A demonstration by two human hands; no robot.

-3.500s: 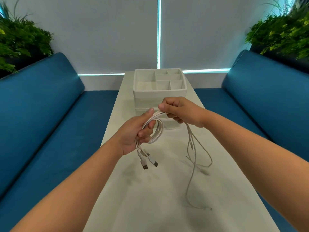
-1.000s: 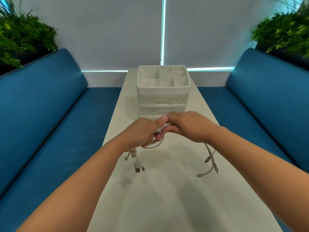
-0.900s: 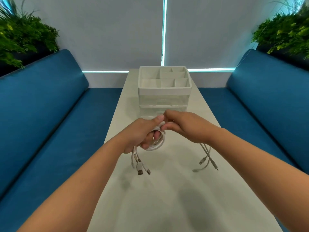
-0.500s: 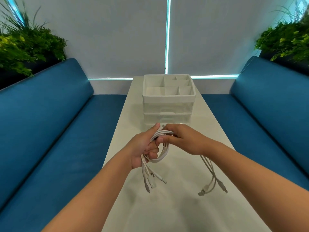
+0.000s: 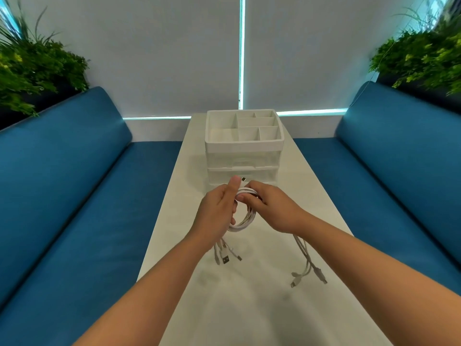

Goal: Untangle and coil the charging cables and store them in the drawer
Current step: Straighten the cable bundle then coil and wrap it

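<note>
Seen from a head-worn camera looking forward and down: two bare forearms reach out over a long white table (image 5: 249, 308), and both hands meet on a bundle of white charging cables (image 5: 245, 219); the bundle is held in the air just above the tabletop, in front of a white drawer organiser (image 5: 243, 156).

The left hand (image 5: 218, 212) curls its fingers round the left side of the coil, thumb raised and pointing away from the person; the right hand (image 5: 270, 208) closes over the top of the coil from the right, fingers curled and pinching the strands against the left thumb; the two hands touch at the grip.

The coil hangs as a loop below the grip, its plane roughly upright and its long axis running top to bottom; one small plug (image 5: 243, 179) pokes up just above the grip, pointing away towards the organiser; below the left wrist a cluster of loose ends with connectors (image 5: 225, 258) dangles downward; below the right wrist a second set of loose tails (image 5: 308, 268) trails down and to the right, their plugs at or near the table surface, and whether they touch it cannot be told.

The organiser has an open divided tray on top and two clear drawers beneath, both pushed in; blue cushioned benches (image 5: 62, 186) run along both sides of the table; green plants (image 5: 32, 68) sit behind each bench.
</note>
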